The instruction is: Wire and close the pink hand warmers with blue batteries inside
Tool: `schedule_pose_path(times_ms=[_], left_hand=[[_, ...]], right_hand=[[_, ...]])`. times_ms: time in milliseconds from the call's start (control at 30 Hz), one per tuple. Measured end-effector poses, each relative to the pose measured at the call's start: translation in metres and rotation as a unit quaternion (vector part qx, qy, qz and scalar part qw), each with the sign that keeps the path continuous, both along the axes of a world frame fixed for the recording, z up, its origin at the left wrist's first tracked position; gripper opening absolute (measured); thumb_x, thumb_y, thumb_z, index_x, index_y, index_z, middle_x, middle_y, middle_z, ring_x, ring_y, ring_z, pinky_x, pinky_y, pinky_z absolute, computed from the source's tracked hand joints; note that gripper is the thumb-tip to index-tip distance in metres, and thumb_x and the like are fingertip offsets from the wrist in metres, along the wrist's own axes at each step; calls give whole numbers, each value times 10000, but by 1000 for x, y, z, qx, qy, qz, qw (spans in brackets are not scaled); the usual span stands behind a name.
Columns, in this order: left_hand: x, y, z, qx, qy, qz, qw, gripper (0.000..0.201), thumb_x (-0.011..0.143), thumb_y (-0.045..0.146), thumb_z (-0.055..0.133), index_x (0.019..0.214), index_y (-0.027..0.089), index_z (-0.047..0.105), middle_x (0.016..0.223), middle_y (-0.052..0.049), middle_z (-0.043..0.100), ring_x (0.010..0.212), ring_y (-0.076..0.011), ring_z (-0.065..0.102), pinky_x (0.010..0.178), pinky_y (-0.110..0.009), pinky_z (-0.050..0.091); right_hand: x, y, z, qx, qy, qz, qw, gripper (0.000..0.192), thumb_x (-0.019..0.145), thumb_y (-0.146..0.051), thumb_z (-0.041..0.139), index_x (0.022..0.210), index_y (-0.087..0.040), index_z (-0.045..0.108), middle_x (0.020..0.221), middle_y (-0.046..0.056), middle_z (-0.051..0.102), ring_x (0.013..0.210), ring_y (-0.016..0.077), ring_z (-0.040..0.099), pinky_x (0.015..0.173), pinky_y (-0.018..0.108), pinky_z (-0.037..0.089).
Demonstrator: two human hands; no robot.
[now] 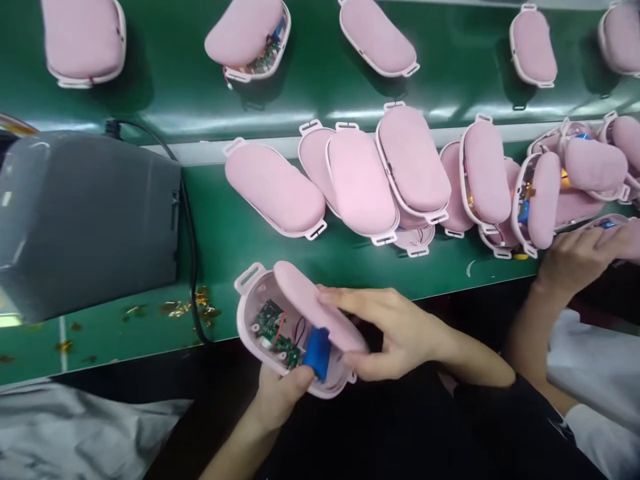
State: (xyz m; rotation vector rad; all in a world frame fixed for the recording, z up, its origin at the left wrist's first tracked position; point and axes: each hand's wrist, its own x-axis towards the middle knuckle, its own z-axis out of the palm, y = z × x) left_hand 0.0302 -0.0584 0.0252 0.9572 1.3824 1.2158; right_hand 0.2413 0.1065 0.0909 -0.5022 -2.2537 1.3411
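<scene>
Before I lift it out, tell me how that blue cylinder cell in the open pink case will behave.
The blue cell is round, so it would likely roll if set loose on the green belt. Thin wires beside it run towards the green circuit board, so pulling hard may strain them. The left hand props the open case; the right hand holds its cover.

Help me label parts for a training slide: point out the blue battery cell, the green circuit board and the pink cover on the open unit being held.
blue battery cell [317,352], head view, middle of the cylinder.
green circuit board [270,315], head view, upper part of the board.
pink cover [315,303], head view, outer padded face.
</scene>
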Motion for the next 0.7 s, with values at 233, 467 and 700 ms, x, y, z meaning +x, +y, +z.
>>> schedule_pose_path(times_ms=[233,467,700], left_hand=[[-3,1,31,-115,-193,75,972,720,936,806,685,1365,238,787,868,-94,869,1004,-409,862,960,-564,735],[-2,-13,43,-272,-227,140,925,882,731,841,856,1304,174,785,1068,-135,852,1127,-450,807,929,-521,721],[-6,-15,36,-255,-262,143,920,845,748,812,839,1312,186,769,1141,-144,832,1166,-449,781,925,-504,711]], right_hand=[[6,13,-24,98,-152,-102,978,500,1058,-192,491,1540,-125,606,1220,116,833,940,218,816,838,347,692],[-24,18,-10,51,-308,-158,937,580,1041,-631,666,1383,-171,754,1223,126,788,1065,292,785,892,396,658],[-67,30,-22,104,-164,-239,952,278,1150,-328,571,1155,-229,830,1156,50,827,1008,198,804,869,329,637]])
